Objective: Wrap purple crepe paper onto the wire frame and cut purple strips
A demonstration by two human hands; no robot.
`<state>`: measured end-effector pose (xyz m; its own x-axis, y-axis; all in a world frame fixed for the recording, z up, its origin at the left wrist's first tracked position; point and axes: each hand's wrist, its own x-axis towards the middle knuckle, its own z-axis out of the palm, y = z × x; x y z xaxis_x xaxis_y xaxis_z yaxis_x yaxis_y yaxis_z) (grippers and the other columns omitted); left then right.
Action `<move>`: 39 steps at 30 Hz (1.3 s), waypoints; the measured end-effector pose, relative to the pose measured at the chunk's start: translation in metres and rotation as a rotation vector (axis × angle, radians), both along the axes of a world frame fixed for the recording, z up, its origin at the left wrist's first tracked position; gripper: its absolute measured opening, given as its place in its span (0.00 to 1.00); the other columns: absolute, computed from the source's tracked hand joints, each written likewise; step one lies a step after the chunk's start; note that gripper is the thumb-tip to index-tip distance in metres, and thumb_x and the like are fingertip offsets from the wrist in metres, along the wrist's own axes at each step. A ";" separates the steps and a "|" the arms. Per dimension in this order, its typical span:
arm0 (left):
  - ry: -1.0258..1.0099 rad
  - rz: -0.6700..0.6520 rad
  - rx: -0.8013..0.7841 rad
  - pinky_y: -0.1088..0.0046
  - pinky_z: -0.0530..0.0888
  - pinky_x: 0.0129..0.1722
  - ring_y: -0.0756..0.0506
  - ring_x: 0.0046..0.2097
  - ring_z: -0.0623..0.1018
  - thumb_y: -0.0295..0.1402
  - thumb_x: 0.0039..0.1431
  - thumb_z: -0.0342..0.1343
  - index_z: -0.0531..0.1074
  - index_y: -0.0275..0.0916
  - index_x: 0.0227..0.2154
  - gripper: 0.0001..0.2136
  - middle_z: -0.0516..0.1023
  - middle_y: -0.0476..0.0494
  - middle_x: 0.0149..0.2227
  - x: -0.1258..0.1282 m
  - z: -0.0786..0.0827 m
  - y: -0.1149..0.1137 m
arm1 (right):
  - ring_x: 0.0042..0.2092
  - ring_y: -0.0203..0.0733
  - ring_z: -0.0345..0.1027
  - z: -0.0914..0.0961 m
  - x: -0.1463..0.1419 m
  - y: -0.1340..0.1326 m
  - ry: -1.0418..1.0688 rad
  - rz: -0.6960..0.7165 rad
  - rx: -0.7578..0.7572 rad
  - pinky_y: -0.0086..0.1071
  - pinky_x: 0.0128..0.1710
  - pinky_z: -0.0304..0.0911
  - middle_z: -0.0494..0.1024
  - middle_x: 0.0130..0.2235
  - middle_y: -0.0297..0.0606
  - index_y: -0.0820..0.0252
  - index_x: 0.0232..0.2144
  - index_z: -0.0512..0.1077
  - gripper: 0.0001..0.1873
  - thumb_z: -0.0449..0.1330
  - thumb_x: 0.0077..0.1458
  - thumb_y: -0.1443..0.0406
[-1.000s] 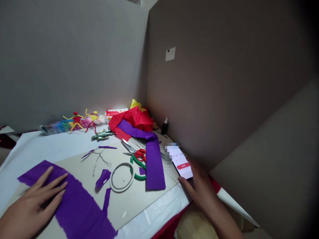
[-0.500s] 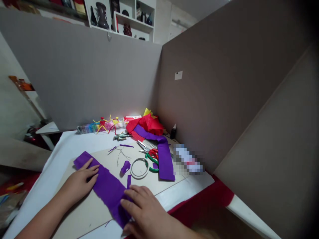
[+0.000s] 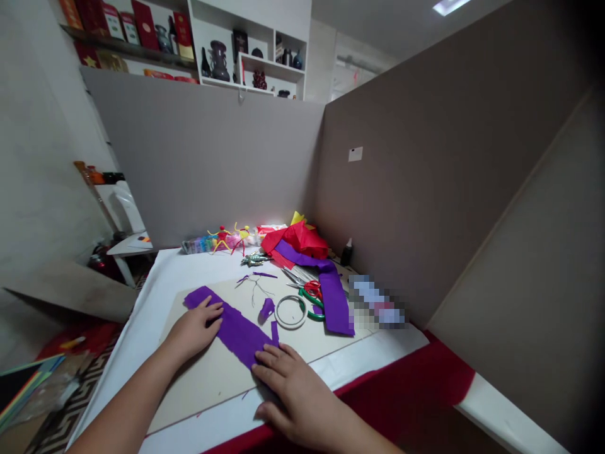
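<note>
Purple crepe paper [image 3: 231,328] is pinned flat under the left hand [image 3: 193,331] and right hand [image 3: 293,394] (fingers spread apart) — dragging could tear it.

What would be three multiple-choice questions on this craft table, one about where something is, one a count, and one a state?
1. Where does the white tape roll lie?
A) Inside the red paper pile
B) On the pale board, beside the green-handled scissors
C) Under a hand

2. How many hands touch the purple crepe strip?
A) One
B) None
C) Two

3. How does that strip lie?
A) Flat on the board
B) Rolled up
C) Crumpled into a ball

1 B: it sits left of the green handles.
2 C: the left hand and right hand both rest on it.
3 A: it is spread out beneath the hands.
</note>
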<state>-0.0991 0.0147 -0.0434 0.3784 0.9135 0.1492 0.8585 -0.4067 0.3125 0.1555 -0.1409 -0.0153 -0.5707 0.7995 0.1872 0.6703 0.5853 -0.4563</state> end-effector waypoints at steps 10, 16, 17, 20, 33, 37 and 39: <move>0.053 0.174 0.032 0.59 0.62 0.57 0.37 0.64 0.52 0.44 0.55 0.45 0.70 0.33 0.50 0.26 0.67 0.40 0.56 -0.001 -0.001 0.005 | 0.59 0.43 0.53 -0.011 0.000 0.002 0.082 -0.010 0.074 0.40 0.61 0.41 0.65 0.57 0.38 0.55 0.55 0.61 0.24 0.52 0.57 0.57; 0.103 0.240 0.022 0.59 0.62 0.57 0.38 0.64 0.50 0.45 0.56 0.42 0.68 0.33 0.52 0.27 0.66 0.42 0.57 -0.002 -0.005 0.009 | 0.56 0.41 0.58 -0.021 0.003 0.006 0.174 -0.031 0.144 0.35 0.59 0.46 0.70 0.53 0.38 0.58 0.52 0.65 0.20 0.53 0.56 0.63; 0.110 0.251 0.019 0.59 0.62 0.57 0.37 0.64 0.49 0.45 0.56 0.42 0.68 0.33 0.52 0.27 0.65 0.41 0.58 -0.002 -0.005 0.010 | 0.55 0.40 0.59 -0.023 0.003 0.006 0.188 -0.040 0.164 0.35 0.59 0.48 0.71 0.52 0.39 0.59 0.50 0.66 0.19 0.53 0.56 0.64; 0.123 0.277 0.011 0.59 0.60 0.58 0.37 0.64 0.49 0.44 0.57 0.42 0.67 0.32 0.53 0.27 0.65 0.41 0.58 -0.002 -0.005 0.009 | 0.53 0.40 0.62 -0.029 0.003 0.009 0.224 -0.053 0.218 0.34 0.56 0.53 0.73 0.50 0.39 0.60 0.47 0.69 0.16 0.53 0.56 0.67; 0.101 0.287 -0.032 0.62 0.56 0.60 0.37 0.65 0.46 0.45 0.58 0.42 0.62 0.26 0.56 0.30 0.61 0.36 0.60 -0.005 -0.015 0.012 | 0.41 0.42 0.69 -0.034 0.002 0.014 0.339 0.122 0.438 0.36 0.41 0.64 0.79 0.37 0.41 0.60 0.43 0.69 0.15 0.53 0.52 0.73; 0.087 0.295 -0.045 0.61 0.54 0.61 0.35 0.65 0.43 0.46 0.57 0.42 0.58 0.24 0.57 0.32 0.57 0.32 0.61 -0.005 -0.017 0.011 | 0.41 0.42 0.69 -0.026 0.001 0.009 0.289 0.215 0.417 0.37 0.42 0.63 0.79 0.34 0.40 0.59 0.42 0.70 0.12 0.55 0.55 0.68; 0.082 0.300 -0.051 0.60 0.53 0.61 0.35 0.65 0.43 0.46 0.58 0.42 0.58 0.24 0.58 0.32 0.56 0.32 0.62 -0.005 -0.018 0.011 | 0.42 0.41 0.68 -0.016 0.006 0.011 0.245 0.208 0.317 0.36 0.44 0.63 0.78 0.36 0.40 0.59 0.43 0.69 0.12 0.56 0.55 0.65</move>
<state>-0.1045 0.0254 -0.0611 0.0995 0.9918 0.0799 0.9611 -0.1165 0.2504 0.1620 -0.1299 -0.0312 -0.6212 0.5542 0.5541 0.4185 0.8324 -0.3633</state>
